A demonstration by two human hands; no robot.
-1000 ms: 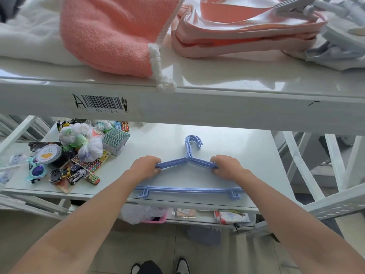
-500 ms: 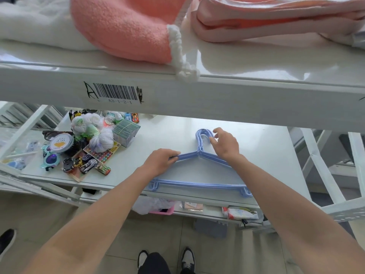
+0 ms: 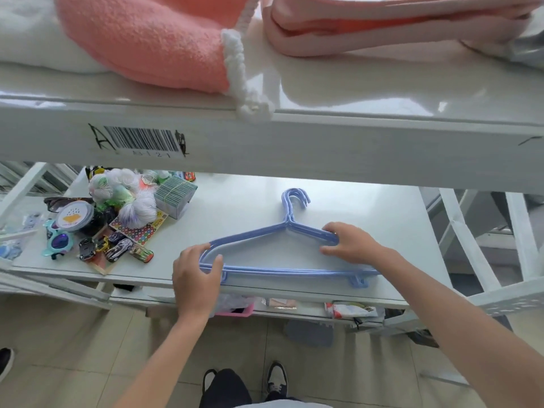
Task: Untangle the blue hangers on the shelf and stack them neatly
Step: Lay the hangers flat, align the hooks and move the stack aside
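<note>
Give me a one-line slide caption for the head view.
Left hand and right hand square up stacked blue hangers on a white shelf.

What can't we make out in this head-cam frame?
- Number of blue hangers: overlapped, rods merge.
- Stack's left corner: covered by left hand.
- Right shoulder end: under right hand.
- Barcode label digits: too blurred.
- Lowest shelf's contents: hidden by middle shelf.
</note>
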